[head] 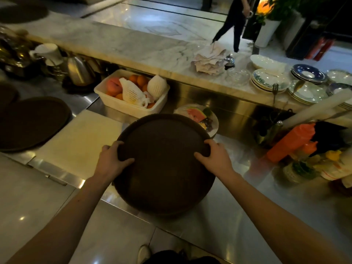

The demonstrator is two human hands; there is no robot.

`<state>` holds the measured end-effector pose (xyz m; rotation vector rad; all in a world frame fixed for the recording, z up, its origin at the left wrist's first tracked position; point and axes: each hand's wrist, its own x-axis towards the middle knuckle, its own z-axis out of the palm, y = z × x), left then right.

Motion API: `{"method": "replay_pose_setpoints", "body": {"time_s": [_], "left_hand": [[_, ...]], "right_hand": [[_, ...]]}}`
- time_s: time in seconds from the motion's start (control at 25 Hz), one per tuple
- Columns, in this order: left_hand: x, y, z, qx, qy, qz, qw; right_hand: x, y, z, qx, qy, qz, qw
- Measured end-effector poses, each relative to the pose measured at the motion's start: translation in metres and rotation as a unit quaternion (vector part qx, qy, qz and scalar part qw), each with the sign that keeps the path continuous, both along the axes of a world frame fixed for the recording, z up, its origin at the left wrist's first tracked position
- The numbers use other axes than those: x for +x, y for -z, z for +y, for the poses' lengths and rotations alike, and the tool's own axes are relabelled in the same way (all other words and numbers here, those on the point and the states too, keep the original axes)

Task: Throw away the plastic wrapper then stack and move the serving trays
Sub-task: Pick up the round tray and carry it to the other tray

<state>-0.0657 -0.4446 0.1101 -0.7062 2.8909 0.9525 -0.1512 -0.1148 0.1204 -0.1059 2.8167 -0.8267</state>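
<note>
A round dark brown serving tray (163,168) is held over the steel counter's front edge, and it looks like a stack of trays. My left hand (112,161) grips its left rim, thumb on top. My right hand (213,157) grips the right rim the same way. Another dark tray (32,122) lies on the counter at the left, and one more dark tray (21,14) sits on the marble top at the far left. No plastic wrapper is visible.
A white cutting board (82,141) lies left of the held tray. Behind are a tub of fruit (133,94), a fruit plate (207,119), a kettle (80,71), stacked plates (270,80) and an orange bottle (293,141). A person (234,21) stands beyond the counter.
</note>
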Motion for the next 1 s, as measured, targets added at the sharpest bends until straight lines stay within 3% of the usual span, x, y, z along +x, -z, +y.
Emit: {"method": "replay_pose_setpoints", "body": {"time_s": [0.52,1.0], "left_hand": [[0.118,-0.051,-0.107,-0.044,-0.237,0.038,0.970],[0.292,-0.045,-0.305,-0.053,-0.338,0.024,0.940]], "right_hand": [[0.000,-0.029,-0.174,-0.028,-0.181,0.059,0.981],[0.124,-0.025,-0.431,-0.030,-0.283,0.038,0.958]]}}
